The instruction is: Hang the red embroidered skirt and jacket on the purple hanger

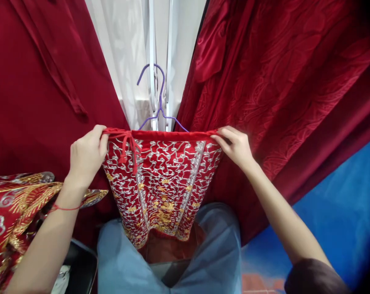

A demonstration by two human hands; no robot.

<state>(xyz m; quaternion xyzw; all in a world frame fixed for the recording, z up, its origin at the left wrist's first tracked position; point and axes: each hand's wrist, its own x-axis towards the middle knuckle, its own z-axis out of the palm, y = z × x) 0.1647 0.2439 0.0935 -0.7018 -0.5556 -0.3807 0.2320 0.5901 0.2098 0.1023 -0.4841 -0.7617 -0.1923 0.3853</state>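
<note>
Your left hand [87,156] has its fingers [99,134] curled shut over the left end of the waistband of the red embroidered skirt [162,183]; the thumb side is hidden behind the cloth edge. Your right hand [235,146] pinches the right end of the same waistband between thumb and fingertips [219,139], the other fingers folded in.

The skirt hangs stretched flat between your two sets of fingers, its plain red band taut and level, the body tapering below them toward your lap. Its surface is dense raised scrollwork in silver thread with gold floral motifs down the centre, split by two vertical silver bands. A thin red cord tie [128,145] is knotted just beside your left fingers and dangles over the embroidery.

Above and between your fingers a purple wire hanger [160,96] has its shoulders sitting just behind the waistband and its hook over a white metal rail [151,57]. Whether the hanger touches the band cannot be told.

Beyond your left fingers hangs a smooth matte red garment [34,81]; beyond your right fingers, a glossy red garment with a woven relief pattern [279,73]. White sheer fabric [126,49] shows behind the rail. Below your left wrist lies a red cloth with gold and silver embroidery [13,208].
</note>
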